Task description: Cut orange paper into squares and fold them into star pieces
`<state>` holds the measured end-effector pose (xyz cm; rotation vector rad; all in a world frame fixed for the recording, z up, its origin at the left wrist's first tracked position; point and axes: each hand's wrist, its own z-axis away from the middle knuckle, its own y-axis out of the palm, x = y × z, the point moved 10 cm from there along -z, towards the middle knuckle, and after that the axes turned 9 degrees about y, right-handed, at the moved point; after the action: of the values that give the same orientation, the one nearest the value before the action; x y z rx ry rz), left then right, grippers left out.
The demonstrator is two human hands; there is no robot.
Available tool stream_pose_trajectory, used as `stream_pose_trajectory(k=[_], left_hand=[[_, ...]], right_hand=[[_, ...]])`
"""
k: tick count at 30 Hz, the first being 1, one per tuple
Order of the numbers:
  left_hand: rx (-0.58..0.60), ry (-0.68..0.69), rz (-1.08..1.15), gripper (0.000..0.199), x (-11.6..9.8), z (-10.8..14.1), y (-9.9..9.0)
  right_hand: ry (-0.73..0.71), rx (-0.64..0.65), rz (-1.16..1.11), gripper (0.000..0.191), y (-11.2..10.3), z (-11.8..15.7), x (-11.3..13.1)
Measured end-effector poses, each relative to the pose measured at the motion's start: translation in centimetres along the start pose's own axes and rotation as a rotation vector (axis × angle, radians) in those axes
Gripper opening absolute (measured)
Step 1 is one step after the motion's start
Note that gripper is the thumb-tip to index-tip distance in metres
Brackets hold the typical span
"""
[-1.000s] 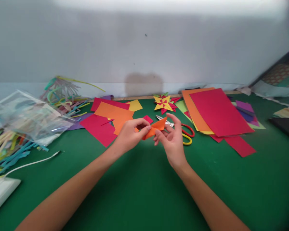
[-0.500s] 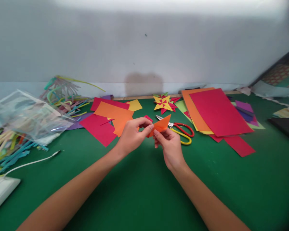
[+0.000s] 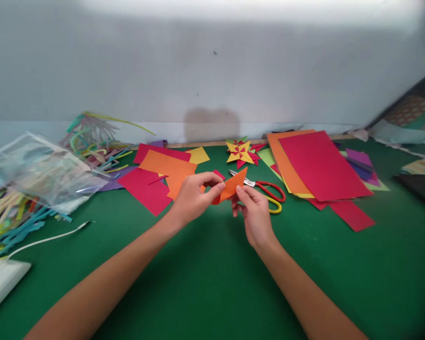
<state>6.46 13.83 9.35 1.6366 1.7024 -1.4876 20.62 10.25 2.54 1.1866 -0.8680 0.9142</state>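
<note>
A small folded orange paper (image 3: 233, 185) is held up over the green table (image 3: 205, 283), its pointed corner facing up and right. My left hand (image 3: 195, 194) pinches its left side between thumb and fingers. On the right edge, the thumb and index finger of my right hand (image 3: 254, 210) press together on the paper, the other fingers curled below. Scissors with red and yellow handles (image 3: 272, 190) lie just behind my right hand, partly hidden by it. A folded paper star in yellow and red (image 3: 240, 152) rests farther back.
Loose red (image 3: 145, 189) and orange sheets (image 3: 166, 163) lie left of centre. A stack of red and orange paper (image 3: 322, 163) is at the right. Colourful strips (image 3: 17, 222) and a clear plastic bag (image 3: 49, 165) fill the left side, near a white cable (image 3: 49, 240).
My right hand has shifted slightly right, its grip moving from the lower middle of the orange paper to its right edge. The paper has turned a little; my left hand stays almost still.
</note>
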Motion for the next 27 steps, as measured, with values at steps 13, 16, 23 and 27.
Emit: stream_pose_trajectory(k=[13,16,23,27], left_hand=[[-0.001,0.011,0.026,0.014,-0.7,0.0,0.3],[-0.007,0.014,0.014,0.013,-0.5,0.0,0.3],[-0.011,-0.004,0.002,0.013,0.1,0.0,0.4],[-0.022,-0.003,0.02,0.013,0.2,0.0,0.3]], right_hand=[[-0.011,0.057,0.282,0.047,0.8,0.0,-0.6],[-0.013,0.055,0.313,0.045,0.9,0.0,-0.6],[-0.017,0.06,0.304,0.036,1.2,-0.2,-0.5],[0.013,0.061,0.358,0.041,1.2,-0.2,-1.2]])
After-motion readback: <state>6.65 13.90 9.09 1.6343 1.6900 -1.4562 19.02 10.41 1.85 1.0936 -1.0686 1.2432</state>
